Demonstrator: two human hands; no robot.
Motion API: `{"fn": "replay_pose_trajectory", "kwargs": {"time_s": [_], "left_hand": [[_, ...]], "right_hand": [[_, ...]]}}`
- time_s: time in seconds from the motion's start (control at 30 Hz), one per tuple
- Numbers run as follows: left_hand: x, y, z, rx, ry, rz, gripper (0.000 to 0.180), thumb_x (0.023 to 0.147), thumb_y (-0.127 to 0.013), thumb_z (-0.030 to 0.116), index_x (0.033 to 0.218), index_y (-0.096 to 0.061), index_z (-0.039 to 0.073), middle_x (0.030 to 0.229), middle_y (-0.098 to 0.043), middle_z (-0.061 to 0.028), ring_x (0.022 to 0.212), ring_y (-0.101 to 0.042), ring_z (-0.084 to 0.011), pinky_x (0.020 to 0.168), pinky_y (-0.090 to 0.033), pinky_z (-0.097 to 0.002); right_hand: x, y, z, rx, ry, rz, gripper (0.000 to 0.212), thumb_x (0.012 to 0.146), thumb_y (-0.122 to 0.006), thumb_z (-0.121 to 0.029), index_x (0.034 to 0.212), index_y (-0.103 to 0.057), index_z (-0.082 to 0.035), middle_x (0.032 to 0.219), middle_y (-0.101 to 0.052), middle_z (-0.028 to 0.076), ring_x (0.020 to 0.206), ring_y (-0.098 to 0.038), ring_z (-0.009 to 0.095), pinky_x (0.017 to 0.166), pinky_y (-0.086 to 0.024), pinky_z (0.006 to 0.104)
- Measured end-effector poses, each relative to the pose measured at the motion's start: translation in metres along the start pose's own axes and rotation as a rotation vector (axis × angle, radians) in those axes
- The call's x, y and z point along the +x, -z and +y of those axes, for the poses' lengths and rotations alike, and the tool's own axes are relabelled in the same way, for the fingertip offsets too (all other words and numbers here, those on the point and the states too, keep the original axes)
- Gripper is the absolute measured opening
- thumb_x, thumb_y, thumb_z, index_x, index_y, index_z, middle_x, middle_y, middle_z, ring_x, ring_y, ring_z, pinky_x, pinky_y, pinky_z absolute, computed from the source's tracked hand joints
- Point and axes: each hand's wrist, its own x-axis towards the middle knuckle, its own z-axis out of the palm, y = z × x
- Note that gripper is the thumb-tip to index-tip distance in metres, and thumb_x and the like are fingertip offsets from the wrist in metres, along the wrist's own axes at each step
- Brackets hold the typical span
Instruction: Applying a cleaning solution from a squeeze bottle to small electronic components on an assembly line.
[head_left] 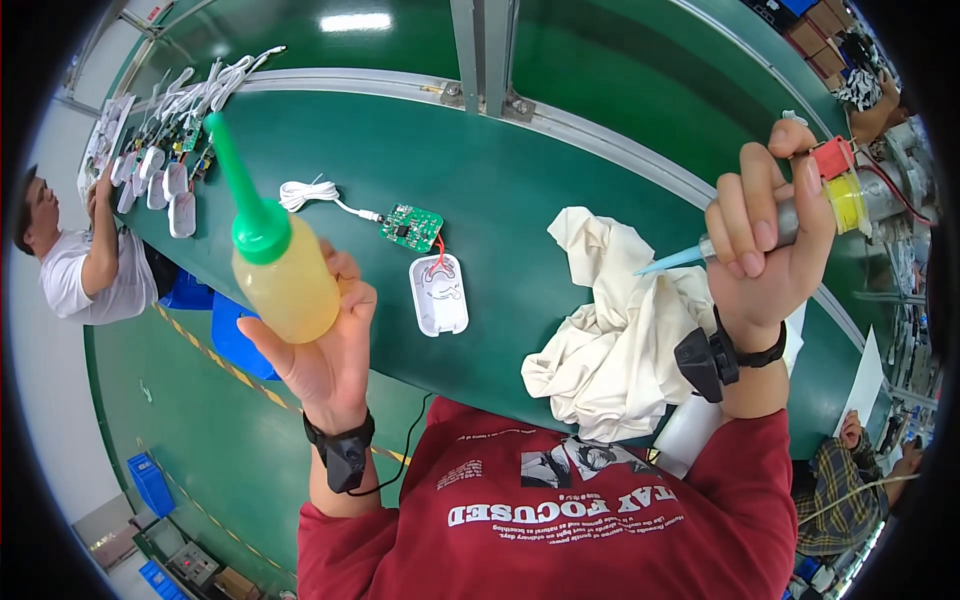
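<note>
My left hand holds up a squeeze bottle with yellowish liquid and a long green nozzle; the bottle sits against the palm, nozzle pointing up. Closed round a grey tube-shaped dispenser is my right hand. This dispenser has a tapered light-blue tip pointing left, yellow tape and a red block with wires. Between my hands, a green circuit board lies on the bench, plugged to a coiled white cable. Red wires join it to a white plastic shell. A crumpled cream cloth lies below the tip.
The green bench has a metal frame along its back. Several white shells, boards and white cables lie at the far left, where a co-worker sits. Blue bins stand beside the bench. Other people are at right.
</note>
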Motion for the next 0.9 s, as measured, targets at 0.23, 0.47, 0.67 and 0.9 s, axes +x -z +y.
{"fn": "replay_pose_trajectory", "kwargs": {"time_s": [0.23, 0.47, 0.67, 0.9], "left_hand": [[0.027, -0.004, 0.0, -0.201, 0.045, -0.157, 0.083, 0.073, -0.076, 0.043, 0.138, -0.035, 0.012, 0.123, -0.045, -0.0109, 0.117, -0.04, -0.0288, 0.096, -0.042, -0.0383], [0.073, -0.005, 0.014, 0.478, -0.138, -0.035, 0.075, 0.077, -0.074, 0.039, 0.133, -0.037, 0.007, 0.129, -0.043, -0.0149, 0.117, -0.046, -0.0309, 0.099, -0.042, -0.0424], [0.148, 0.0, 0.048, 1.656, -0.308, -0.091, 0.054, 0.083, -0.069, 0.027, 0.123, -0.044, 0.0, 0.117, -0.057, -0.0124, 0.107, -0.058, -0.0275, 0.092, -0.046, -0.0364], [0.165, 0.022, 0.051, 2.216, -0.406, -0.074, 0.047, 0.082, -0.07, 0.024, 0.115, -0.048, 0.0, 0.101, -0.062, -0.0145, 0.089, -0.063, -0.0255, 0.076, -0.049, -0.0328]], "right_hand": [[-0.002, 0.0, -0.001, -0.016, 0.003, 0.025, 0.026, 0.097, -0.039, -0.028, 0.104, -0.048, -0.005, 0.053, -0.035, -0.003, 0.037, -0.028, 0.004, 0.034, -0.023, 0.0197], [-0.003, 0.001, 0.0, -0.023, 0.0, 0.043, 0.026, 0.096, -0.04, -0.028, 0.103, -0.048, -0.005, 0.052, -0.035, -0.003, 0.036, -0.029, 0.004, 0.034, -0.024, 0.0199], [-0.005, 0.002, 0.002, -0.016, 0.019, -0.046, 0.023, 0.097, -0.039, -0.026, 0.103, -0.045, -0.005, 0.055, -0.035, -0.003, 0.037, -0.028, 0.004, 0.034, -0.023, 0.0185], [-0.005, -0.003, 0.001, -0.021, 0.015, 0.035, 0.025, 0.095, -0.041, -0.028, 0.102, -0.048, -0.005, 0.051, -0.035, -0.003, 0.036, -0.029, 0.004, 0.033, -0.023, 0.0202]]}}
